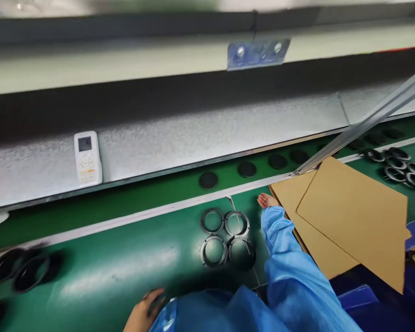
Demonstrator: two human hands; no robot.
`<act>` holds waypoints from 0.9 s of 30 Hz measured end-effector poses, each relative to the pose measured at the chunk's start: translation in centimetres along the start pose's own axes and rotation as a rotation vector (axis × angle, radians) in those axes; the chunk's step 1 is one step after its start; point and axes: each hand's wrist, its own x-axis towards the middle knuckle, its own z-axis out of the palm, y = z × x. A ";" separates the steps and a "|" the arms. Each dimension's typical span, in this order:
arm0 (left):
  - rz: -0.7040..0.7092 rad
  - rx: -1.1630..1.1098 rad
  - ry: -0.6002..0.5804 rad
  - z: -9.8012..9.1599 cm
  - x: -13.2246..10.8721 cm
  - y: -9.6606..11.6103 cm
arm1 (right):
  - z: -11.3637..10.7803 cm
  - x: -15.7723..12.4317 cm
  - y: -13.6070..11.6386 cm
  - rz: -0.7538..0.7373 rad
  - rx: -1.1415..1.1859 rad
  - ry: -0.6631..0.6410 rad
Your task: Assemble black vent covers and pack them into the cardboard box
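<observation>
My right hand (267,200) is stretched forward over the green work surface (131,253), beside the left edge of the brown cardboard sheets (352,216). Its fingers are extended and it holds nothing that I can see. To its lower left lie several black rings, among them a ring (202,252) at the front left of the group. My left hand (145,311) is low at the bottom edge, partly cut off, over the green surface. Slightly bent and apart, its fingers show no object between them.
A white remote control (88,159) lies on the metal shelf (180,143). Black discs (208,180) line the green strip behind the pale rail (159,212). More rings sit at far left (31,273) and far right (395,174). A slanted metal bar (363,125) crosses behind the cardboard.
</observation>
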 end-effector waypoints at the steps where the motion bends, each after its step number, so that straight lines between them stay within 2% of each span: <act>1: -0.027 -0.018 -0.014 0.5 0.0 0.1 | 1.1 -0.3 0.8 0.002 -0.075 -0.053; 5: -0.096 -0.039 -0.036 1.4 -0.1 0.1 | 5.9 -4.2 4.2 -0.112 -0.399 -0.320; 9: -0.125 -0.056 -0.058 1.7 -0.4 -0.4 | 9.5 -10.8 7.8 -0.312 -0.744 -0.593; 13: -0.128 -0.081 -0.049 2.0 -0.8 -1.4 | 10.9 -17.9 11.6 -0.443 -1.062 -0.797; 16: -0.110 -0.111 -0.026 2.2 -1.2 -2.7 | 11.3 -22.3 13.9 -0.494 -1.240 -0.865; 18: -0.091 -0.132 -0.007 2.2 -1.4 -3.8 | 11.9 -23.8 14.7 -0.523 -1.315 -0.878; 20: -0.076 -0.148 0.006 2.1 -1.5 -5.1 | 12.7 -23.8 14.6 -0.555 -1.354 -0.859; 22: -0.079 -0.154 0.019 1.8 -1.7 -6.5 | 13.7 -22.2 13.2 -0.583 -1.370 -0.794; 25: -0.109 -0.175 0.058 1.4 -2.2 -8.7 | 14.4 -18.0 9.9 -0.594 -1.386 -0.602; 27: -0.129 -0.207 0.088 1.2 -2.8 -10.0 | 14.0 -15.6 7.9 -0.583 -1.406 -0.463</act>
